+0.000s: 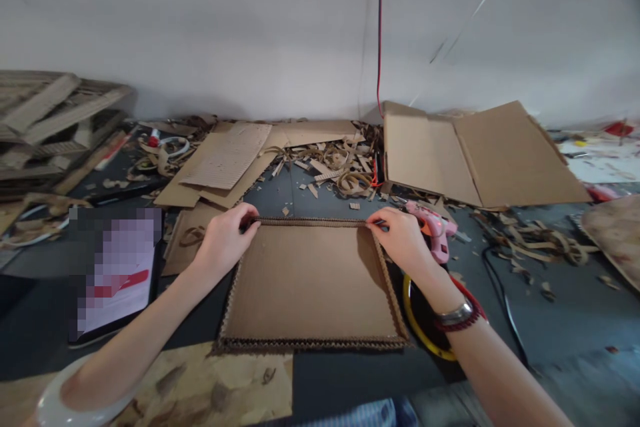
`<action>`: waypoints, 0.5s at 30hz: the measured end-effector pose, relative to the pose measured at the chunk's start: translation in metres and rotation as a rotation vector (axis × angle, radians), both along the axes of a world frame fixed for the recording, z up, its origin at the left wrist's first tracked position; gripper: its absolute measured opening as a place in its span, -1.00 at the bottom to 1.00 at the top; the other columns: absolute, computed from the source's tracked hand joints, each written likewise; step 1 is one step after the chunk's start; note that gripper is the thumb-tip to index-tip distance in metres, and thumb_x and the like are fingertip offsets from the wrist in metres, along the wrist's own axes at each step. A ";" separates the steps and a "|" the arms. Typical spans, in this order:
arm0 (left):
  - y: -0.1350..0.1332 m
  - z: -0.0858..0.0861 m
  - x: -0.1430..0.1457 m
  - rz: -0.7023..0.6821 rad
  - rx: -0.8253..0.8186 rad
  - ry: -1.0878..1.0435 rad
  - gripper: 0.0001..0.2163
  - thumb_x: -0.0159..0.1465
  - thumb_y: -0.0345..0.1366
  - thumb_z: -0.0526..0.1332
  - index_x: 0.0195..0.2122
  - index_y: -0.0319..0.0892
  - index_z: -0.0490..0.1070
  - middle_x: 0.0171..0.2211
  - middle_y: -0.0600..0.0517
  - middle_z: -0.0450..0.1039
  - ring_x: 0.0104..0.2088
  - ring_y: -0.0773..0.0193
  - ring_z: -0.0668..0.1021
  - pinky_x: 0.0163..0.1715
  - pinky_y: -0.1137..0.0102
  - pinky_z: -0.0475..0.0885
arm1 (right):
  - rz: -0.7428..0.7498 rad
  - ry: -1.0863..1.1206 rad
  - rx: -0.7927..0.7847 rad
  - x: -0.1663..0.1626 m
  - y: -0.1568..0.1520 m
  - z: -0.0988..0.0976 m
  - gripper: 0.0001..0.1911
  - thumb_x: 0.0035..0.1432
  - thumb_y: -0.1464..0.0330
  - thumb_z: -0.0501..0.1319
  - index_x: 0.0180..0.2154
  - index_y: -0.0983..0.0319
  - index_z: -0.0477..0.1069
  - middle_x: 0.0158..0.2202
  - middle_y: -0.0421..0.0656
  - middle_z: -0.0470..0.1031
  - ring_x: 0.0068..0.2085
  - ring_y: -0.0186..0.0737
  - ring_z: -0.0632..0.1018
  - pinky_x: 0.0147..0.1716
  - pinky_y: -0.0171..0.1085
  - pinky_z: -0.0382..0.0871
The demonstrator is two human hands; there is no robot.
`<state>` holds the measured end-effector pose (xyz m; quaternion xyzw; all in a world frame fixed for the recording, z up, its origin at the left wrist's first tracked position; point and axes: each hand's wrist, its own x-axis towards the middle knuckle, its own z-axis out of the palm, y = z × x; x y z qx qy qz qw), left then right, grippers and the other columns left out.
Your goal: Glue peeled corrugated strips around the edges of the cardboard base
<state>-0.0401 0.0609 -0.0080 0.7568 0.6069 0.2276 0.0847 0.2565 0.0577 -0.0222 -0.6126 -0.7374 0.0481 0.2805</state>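
Note:
A flat rectangular cardboard panel (310,287) edged with corrugated strips lies on the dark table in front of me. My left hand (225,240) is closed in a pinch on the far left end of the panel's top edge strip. At the far right end of that same strip, my right hand (403,240) pinches it too. The right wrist wears a metal bracelet and a red band. A pink glue gun (435,230) lies just behind my right hand.
A yellow-rimmed dark ring (417,330) sits under my right wrist. A tablet (117,273) lies at left. Folded cardboard sheets (475,157) and flat sheets (225,160) lie behind, with scrap strips (340,170) between. A red-blue cable (379,27) hangs down the wall.

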 end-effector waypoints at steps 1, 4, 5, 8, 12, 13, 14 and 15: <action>-0.001 0.000 0.000 -0.004 0.001 0.005 -0.94 0.11 -0.37 0.09 -0.41 -0.17 0.33 -0.41 -0.02 0.50 -0.36 0.21 0.54 -0.31 0.38 0.39 | -0.001 0.001 0.001 0.000 0.000 0.000 -0.82 -0.10 0.59 0.14 -0.55 0.23 0.42 -0.49 -0.16 0.51 -0.43 -0.22 0.52 -0.39 -0.28 0.38; -0.001 0.000 0.001 -0.017 0.007 0.013 -0.91 0.10 -0.39 0.07 -0.44 -0.17 0.35 -0.42 -0.01 0.50 -0.37 0.21 0.53 -0.32 0.37 0.37 | -0.002 0.001 0.007 0.000 0.000 0.000 -0.83 -0.10 0.58 0.15 -0.56 0.23 0.41 -0.49 -0.16 0.50 -0.43 -0.22 0.51 -0.40 -0.28 0.37; -0.001 0.000 0.001 -0.021 0.009 0.012 -0.91 0.09 -0.39 0.07 -0.43 -0.17 0.35 -0.41 -0.01 0.50 -0.37 0.21 0.53 -0.32 0.38 0.37 | 0.000 -0.001 0.008 0.000 -0.001 0.000 -0.83 -0.10 0.58 0.15 -0.56 0.23 0.41 -0.49 -0.17 0.50 -0.43 -0.22 0.51 -0.40 -0.28 0.37; 0.000 0.000 0.000 -0.026 0.016 0.007 -0.90 0.10 -0.37 0.06 -0.43 -0.17 0.36 -0.41 -0.02 0.50 -0.37 0.22 0.52 -0.33 0.38 0.37 | 0.014 -0.010 0.008 0.000 -0.001 0.000 -0.83 -0.09 0.59 0.14 -0.54 0.23 0.41 -0.49 -0.17 0.50 -0.42 -0.23 0.51 -0.38 -0.28 0.37; -0.001 0.000 0.000 -0.029 0.022 0.008 -0.89 0.09 -0.36 0.05 -0.42 -0.17 0.35 -0.44 -0.01 0.49 -0.40 0.23 0.52 -0.36 0.39 0.37 | 0.026 -0.025 0.011 0.001 -0.001 0.001 -0.83 -0.07 0.59 0.13 -0.53 0.25 0.41 -0.49 -0.15 0.49 -0.41 -0.22 0.51 -0.36 -0.28 0.37; -0.001 0.000 0.000 -0.030 0.023 0.010 -0.89 0.09 -0.36 0.05 -0.42 -0.17 0.35 -0.45 0.00 0.49 -0.41 0.23 0.52 -0.37 0.39 0.37 | 0.026 -0.030 0.013 0.000 -0.002 0.001 -0.83 -0.06 0.59 0.13 -0.53 0.25 0.41 -0.48 -0.14 0.49 -0.41 -0.22 0.50 -0.35 -0.28 0.37; -0.001 0.000 0.000 -0.030 0.025 0.013 -0.89 0.09 -0.36 0.05 -0.43 -0.17 0.35 -0.45 0.00 0.49 -0.41 0.23 0.51 -0.37 0.38 0.37 | 0.028 -0.035 0.015 0.000 -0.002 0.000 -0.82 -0.06 0.59 0.12 -0.53 0.25 0.41 -0.48 -0.14 0.49 -0.41 -0.22 0.50 -0.35 -0.27 0.36; -0.001 0.001 0.001 -0.031 0.026 0.015 -0.89 0.09 -0.36 0.05 -0.43 -0.16 0.35 -0.45 0.00 0.49 -0.41 0.23 0.51 -0.37 0.38 0.37 | 0.030 -0.042 0.017 -0.001 -0.003 0.000 -0.81 -0.06 0.60 0.12 -0.54 0.24 0.41 -0.48 -0.14 0.49 -0.41 -0.22 0.50 -0.34 -0.27 0.36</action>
